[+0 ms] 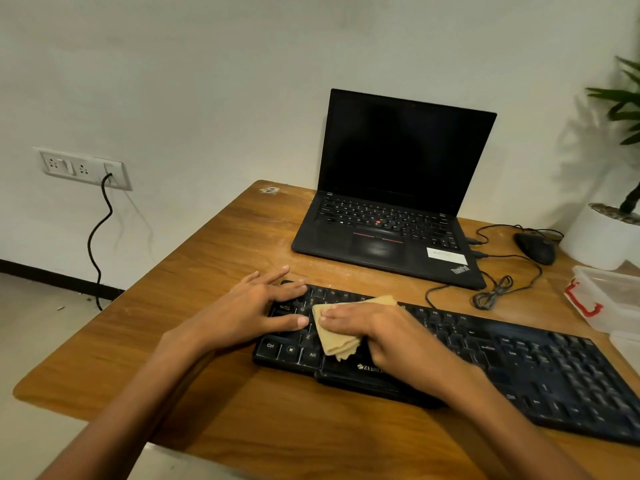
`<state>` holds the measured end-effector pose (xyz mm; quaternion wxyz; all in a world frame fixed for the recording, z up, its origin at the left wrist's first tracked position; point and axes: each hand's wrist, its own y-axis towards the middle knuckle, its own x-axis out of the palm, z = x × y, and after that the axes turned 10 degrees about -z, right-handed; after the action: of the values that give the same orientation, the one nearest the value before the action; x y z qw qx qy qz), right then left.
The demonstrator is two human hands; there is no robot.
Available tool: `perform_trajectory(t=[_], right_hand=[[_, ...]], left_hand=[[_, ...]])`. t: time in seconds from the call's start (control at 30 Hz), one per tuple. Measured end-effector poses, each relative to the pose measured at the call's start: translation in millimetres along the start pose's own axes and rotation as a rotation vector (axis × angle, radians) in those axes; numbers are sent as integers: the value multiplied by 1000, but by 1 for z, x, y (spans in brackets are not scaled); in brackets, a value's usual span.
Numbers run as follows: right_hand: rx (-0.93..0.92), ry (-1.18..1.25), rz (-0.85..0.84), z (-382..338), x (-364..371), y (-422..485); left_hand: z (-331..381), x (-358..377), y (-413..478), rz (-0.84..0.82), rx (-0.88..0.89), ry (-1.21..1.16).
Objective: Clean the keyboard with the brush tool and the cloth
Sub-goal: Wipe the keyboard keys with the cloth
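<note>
If the right hand (374, 327) drags hard across the rows, the folded tan cloth (332, 337) under it could snag a keycap edge and lever it up. The keyboard (519, 358) could also skid on the table (225, 244) if the left hand (263, 306) braces it too lightly.

The right hand lies flat in the lower middle of the frame, fingers straight and close together, pressing the cloth onto the keys. I cannot tell whether its thumb tucks round the cloth. The left hand is spread wide, fingertips resting on the keyboard's left end, gripping nothing.

The keyboard runs from the centre to the lower right. No brush tool shows. In the upper middle stands an open laptop (388, 202), with a mouse (535, 245) to its right and a clear plastic box (609, 296) at the right edge.
</note>
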<state>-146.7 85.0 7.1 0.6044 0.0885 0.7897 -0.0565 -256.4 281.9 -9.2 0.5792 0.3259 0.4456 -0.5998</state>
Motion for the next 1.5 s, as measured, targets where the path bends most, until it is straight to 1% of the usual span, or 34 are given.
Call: perform_trajectory(t=[0.03, 0.13, 0.23, 0.3, 0.33, 0.43, 0.47, 0.5, 0.57, 0.63, 0.73, 0.83, 0.87, 1.0, 1.1, 1.17, 1.23, 1.27, 1.3, 1.4, 1.43, 1.47, 1.5], right_hand=[[-3, 20, -8, 1, 3, -3], [111, 69, -10, 20, -9, -23], [174, -5, -16, 27, -26, -30], [143, -25, 42, 14, -27, -21], [98, -10, 57, 4, -23, -14], [-49, -11, -25, -20, -3, -4], [-44, -4, -41, -16, 0, -6], [-1, 13, -50, -8, -3, -13], [97, 33, -37, 13, -15, -30], [143, -13, -5, 23, -25, -39], [79, -28, 29, 5, -20, -23], [-31, 15, -26, -16, 2, -9], [-31, 31, -32, -14, 5, -12], [69, 73, 0, 14, -8, -36], [85, 70, 66, 10, -10, -37], [25, 93, 86, -4, -1, -30], [-79, 76, 29, -14, 12, -27], [-94, 47, 9, -10, 15, -27], [-72, 7, 39, 0, 15, -28], [92, -38, 242, 29, 4, -36], [95, -40, 276, 27, 4, -37], [50, -39, 273, 19, 7, -36], [-40, -41, 223, 8, 14, -35]], left_hand=[[1, -1, -1, -7, -2, 8], [-1, -1, 0, -30, -22, 8], [-6, 2, 2, -8, 10, 32], [-6, 3, 4, 8, 20, 67], [-3, 4, 4, 16, 37, 77], [0, 7, 3, -19, 94, 104], [-2, 8, 2, -45, 86, 101], [-5, 9, 1, -62, 73, 90], [-9, 9, 0, -76, 68, 65], [-10, 9, -1, -77, 79, 57], [-9, 12, -1, -65, 77, 59], [-10, 12, -2, -64, 75, 70], [-10, 11, -2, -72, 76, 72], [-11, 9, -3, -85, 79, 67], [-6, 9, -4, -53, 71, 111], [0, 12, -5, -27, 86, 116], [4, 16, -7, -41, 100, 108], [4, 17, -8, -53, 97, 111], [3, 18, -8, -58, 91, 117], [1, 18, -9, -64, 87, 141], [1, 18, -9, -64, 91, 140], [0, 19, -8, -60, 95, 136], [0, 19, -8, -62, 94, 134]])
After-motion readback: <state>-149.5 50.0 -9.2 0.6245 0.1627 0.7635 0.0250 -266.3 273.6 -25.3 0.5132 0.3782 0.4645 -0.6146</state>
